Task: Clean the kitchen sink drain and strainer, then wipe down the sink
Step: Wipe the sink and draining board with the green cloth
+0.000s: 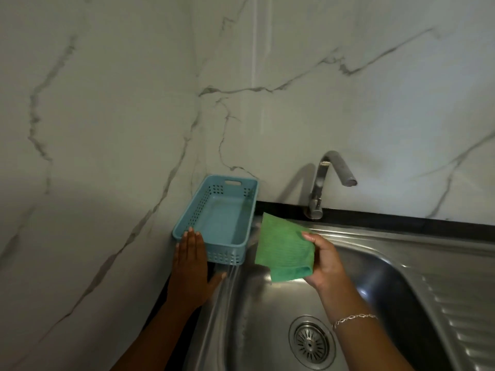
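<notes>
While the right hand [325,259] holds a folded green microfibre cloth [284,249] pinched between thumb and fingers, the left hand [191,266] lies flat and open, fingers together, palm down against the near end of a blue perforated plastic basket [222,218]; it grips nothing

Positions: the basket sits on the left rim of the stainless steel sink [375,253], in the corner of the marble-patterned wall [107,103], its long axis running away from the person toward the back wall. It looks empty. The cloth hangs above the basin's rear left part, just right of the basket, not touching the steel as far as can be told

Drain: the strainer [310,341] is seated in the drain opening at the bottom of the basin, below and nearer the person than the cloth, almost directly under the right forearm. A bracelet [353,318] shows on that wrist. The tap [330,180] stands at the back rim, spout turned right; no water visible

Key relation: the strainer lies down and back toward the body from the cloth hand, so the right hand is clearly the nearer one; the left is off on the rim, well apart from the drain

Judgement: cloth in hand suggests the wiping stage. Whether the strainer is already clean cannot be told; it shows no obvious debris. The next move likely calls for lowering the cloth onto the basin wall
</notes>
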{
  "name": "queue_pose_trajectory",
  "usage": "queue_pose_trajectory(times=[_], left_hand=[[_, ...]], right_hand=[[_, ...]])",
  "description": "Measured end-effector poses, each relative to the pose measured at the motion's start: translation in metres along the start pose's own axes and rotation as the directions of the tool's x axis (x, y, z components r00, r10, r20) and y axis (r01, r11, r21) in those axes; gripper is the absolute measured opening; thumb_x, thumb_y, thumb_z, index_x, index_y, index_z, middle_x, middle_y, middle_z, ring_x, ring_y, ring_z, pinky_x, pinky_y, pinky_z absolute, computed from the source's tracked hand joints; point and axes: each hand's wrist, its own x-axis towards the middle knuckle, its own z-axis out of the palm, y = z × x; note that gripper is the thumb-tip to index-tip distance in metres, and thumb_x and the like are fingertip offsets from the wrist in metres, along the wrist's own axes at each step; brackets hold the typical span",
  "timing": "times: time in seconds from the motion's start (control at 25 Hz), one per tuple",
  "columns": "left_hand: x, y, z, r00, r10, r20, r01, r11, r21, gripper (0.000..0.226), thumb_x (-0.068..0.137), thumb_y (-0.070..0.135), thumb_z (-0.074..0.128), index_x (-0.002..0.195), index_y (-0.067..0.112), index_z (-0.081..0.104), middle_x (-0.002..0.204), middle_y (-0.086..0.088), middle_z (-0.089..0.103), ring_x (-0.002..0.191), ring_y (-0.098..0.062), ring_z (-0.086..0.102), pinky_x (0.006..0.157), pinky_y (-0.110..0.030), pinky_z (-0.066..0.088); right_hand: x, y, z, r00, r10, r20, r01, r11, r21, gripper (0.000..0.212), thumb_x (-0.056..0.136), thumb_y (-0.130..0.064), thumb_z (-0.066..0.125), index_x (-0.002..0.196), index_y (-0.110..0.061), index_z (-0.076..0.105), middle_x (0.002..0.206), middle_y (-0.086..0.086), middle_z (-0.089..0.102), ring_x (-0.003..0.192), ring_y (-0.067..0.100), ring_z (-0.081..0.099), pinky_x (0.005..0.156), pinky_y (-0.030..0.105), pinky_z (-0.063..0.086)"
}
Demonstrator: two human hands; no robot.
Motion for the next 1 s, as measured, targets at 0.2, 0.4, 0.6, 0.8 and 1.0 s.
queue_pose_trajectory(times=[0.2,0.4,0.6,0.8,1.0], left_hand=[[0.011,0.035,-0.005,1.000,-0.011,0.002,0.011,1.000,-0.007,0.107,0.081,0.075,0.010,0.128,-0.017,0.040,0.133,-0.038,0.041,0.125,-0.049,0.039,0.101,-0.059,0.031],[0.016,0.112,-0.008,0.979,0.199,-0.042,-0.202,0.976,-0.076,0.092,0.085,0.069,0.009,0.134,-0.005,0.038,0.142,-0.027,0.037,0.134,-0.035,0.027,0.112,-0.037,0.003],[0.013,0.181,0.006,0.951,0.307,0.036,-0.305,0.951,-0.046,0.083,0.084,0.063,0.025,0.130,-0.003,0.044,0.138,-0.024,0.045,0.127,-0.039,0.043,0.111,-0.039,0.013],[0.013,0.251,0.024,0.924,0.355,0.143,-0.355,0.934,-0.020,0.079,0.089,0.061,0.019,0.126,-0.003,0.045,0.132,-0.027,0.050,0.123,-0.038,0.046,0.113,-0.031,-0.001],[0.012,0.316,0.046,0.874,0.457,0.167,-0.452,0.889,-0.068,0.079,0.091,0.061,0.005,0.127,-0.001,0.037,0.129,-0.027,0.053,0.125,-0.030,0.030,0.113,-0.030,-0.004]], right_hand=[[-0.025,-0.009,-0.061,0.998,-0.012,-0.059,0.016,0.998,0.065,0.023,0.070,0.001,0.048,0.089,-0.004,0.060,0.068,0.013,0.071,0.069,0.031,0.066,0.053,0.042,0.058],[-0.041,-0.022,-0.100,0.986,-0.150,-0.074,0.158,0.980,0.122,0.085,0.026,-0.001,0.076,0.108,-0.008,0.058,0.090,0.016,0.069,0.079,0.035,0.068,0.060,0.048,0.058],[-0.066,-0.054,-0.144,0.976,-0.216,-0.035,0.218,0.969,0.114,0.050,0.055,0.010,0.040,0.096,-0.008,0.059,0.076,0.010,0.074,0.067,0.027,0.071,0.059,0.043,0.059],[-0.087,-0.105,-0.214,0.963,-0.267,-0.039,0.268,0.962,0.044,0.084,0.015,0.005,0.074,0.097,-0.007,0.061,0.083,0.012,0.073,0.073,0.030,0.071,0.062,0.045,0.059],[-0.120,-0.168,-0.292,0.957,-0.254,-0.141,0.253,0.967,-0.020,0.075,0.022,0.005,0.071,0.095,-0.009,0.061,0.080,0.014,0.073,0.074,0.034,0.069,0.057,0.046,0.059]])
